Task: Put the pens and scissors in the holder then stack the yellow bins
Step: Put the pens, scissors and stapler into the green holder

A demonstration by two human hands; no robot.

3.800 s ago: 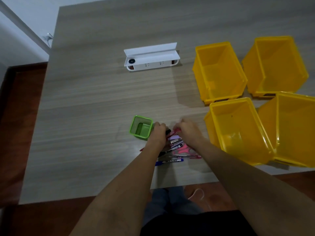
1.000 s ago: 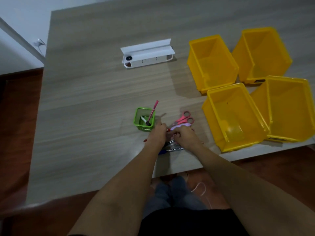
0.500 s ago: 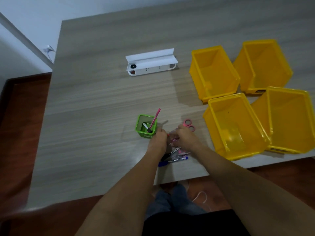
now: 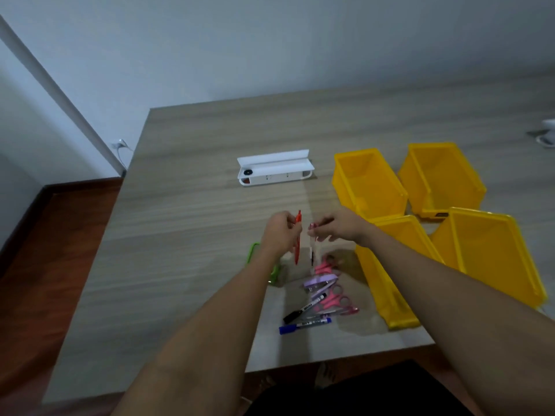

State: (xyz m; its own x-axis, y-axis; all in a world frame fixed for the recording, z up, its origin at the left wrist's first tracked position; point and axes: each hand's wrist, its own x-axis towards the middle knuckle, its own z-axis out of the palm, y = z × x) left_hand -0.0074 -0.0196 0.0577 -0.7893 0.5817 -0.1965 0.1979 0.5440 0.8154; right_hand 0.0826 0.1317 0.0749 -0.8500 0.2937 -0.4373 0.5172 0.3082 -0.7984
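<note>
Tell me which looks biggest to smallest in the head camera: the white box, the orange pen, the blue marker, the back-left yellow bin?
1. Back-left yellow plastic bin
2. White rectangular box
3. Orange pen and blue marker: about alike, and the pen is raised nearer the camera, so unsure.

Red pen [image 4: 298, 240] upright, held; scissors [image 4: 332, 298], markers [image 4: 304, 324] piled.

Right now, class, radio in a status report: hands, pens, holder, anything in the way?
Left hand holds red pen; right hand pinches pink pen. Green plastic holder mostly hidden behind left arm. Markers and pink scissors on table.
</note>
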